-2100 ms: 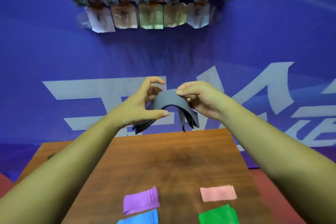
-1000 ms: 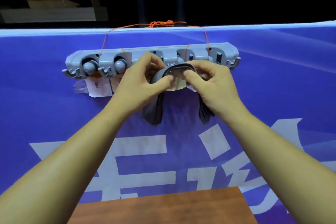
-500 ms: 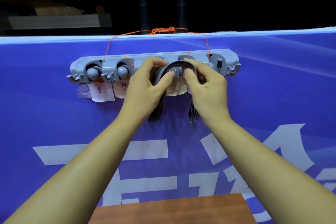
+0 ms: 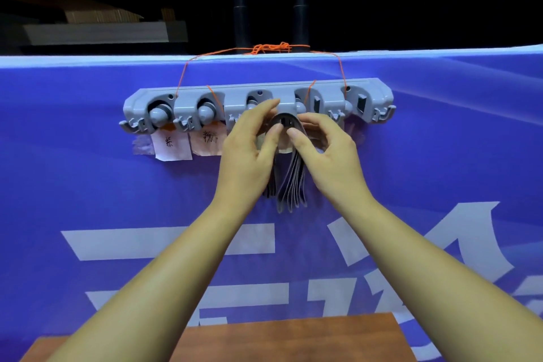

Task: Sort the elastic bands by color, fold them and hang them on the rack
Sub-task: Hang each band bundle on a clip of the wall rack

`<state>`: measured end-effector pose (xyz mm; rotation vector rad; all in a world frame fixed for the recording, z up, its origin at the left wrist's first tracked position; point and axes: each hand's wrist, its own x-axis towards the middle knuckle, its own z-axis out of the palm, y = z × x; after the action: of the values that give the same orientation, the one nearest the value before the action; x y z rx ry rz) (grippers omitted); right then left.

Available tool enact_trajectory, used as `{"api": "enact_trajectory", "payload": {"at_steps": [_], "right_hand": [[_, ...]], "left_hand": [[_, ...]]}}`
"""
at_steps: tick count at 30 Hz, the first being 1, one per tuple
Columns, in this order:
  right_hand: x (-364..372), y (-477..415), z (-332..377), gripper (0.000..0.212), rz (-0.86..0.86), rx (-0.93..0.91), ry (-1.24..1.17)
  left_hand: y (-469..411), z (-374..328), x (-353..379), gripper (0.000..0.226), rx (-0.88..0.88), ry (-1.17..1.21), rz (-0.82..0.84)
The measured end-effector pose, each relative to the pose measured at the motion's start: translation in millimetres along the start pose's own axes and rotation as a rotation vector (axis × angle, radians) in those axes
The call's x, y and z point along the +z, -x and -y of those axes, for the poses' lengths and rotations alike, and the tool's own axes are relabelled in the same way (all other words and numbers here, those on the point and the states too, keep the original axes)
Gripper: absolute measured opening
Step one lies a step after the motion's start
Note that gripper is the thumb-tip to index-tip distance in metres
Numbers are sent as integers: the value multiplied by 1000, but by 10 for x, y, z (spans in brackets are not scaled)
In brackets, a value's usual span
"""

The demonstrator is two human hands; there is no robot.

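Observation:
A grey plastic rack (image 4: 379,94) with several knobs and hooks hangs by orange string on a blue banner. A folded bundle of dark grey elastic bands (image 4: 291,185) is draped over a hook near the rack's middle, its ends hanging down side by side. My left hand (image 4: 249,141) and my right hand (image 4: 326,147) flank the top of the bundle, thumbs and fingertips pinching the fold at the hook. The hook itself is mostly hidden by the bands and fingers.
Paper labels (image 4: 173,144) are taped below the rack's left knobs. A brown wooden table (image 4: 293,338) edge shows at the bottom. Two black poles (image 4: 299,0) and dark shelving stand behind the banner's top edge.
Both hands lifted the grey bands from above the table up to the rack. The bundle's two hanging ends have since come together, and the fold now sits on the hook.

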<state>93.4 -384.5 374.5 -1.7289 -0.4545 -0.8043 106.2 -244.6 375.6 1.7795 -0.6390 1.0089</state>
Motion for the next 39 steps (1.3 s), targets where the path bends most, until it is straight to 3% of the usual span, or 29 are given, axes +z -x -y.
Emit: {"api": "enact_trajectory", "payload": {"at_steps": [6, 22, 26, 30, 35, 39], "right_hand": [[19, 14, -9, 23, 3, -7, -88], [82, 36, 51, 12, -110, 114, -273], [89, 21, 47, 9, -151, 120, -194], [40, 115, 32, 9, -114, 147, -92], [-183, 633, -152, 32, -8, 202, 163], [-368, 1328, -540, 41, 128, 334, 395]], "left_hand": [[56, 98, 22, 27, 15, 30, 16], [37, -86, 47, 21, -199, 117, -52], [11, -158, 43, 14, -268, 214, -75], [90, -169, -24, 15, -292, 130, -40], [676, -74, -262, 8, -328, 18, -7], [1352, 182, -300, 6, -459, -3, 126]]}}
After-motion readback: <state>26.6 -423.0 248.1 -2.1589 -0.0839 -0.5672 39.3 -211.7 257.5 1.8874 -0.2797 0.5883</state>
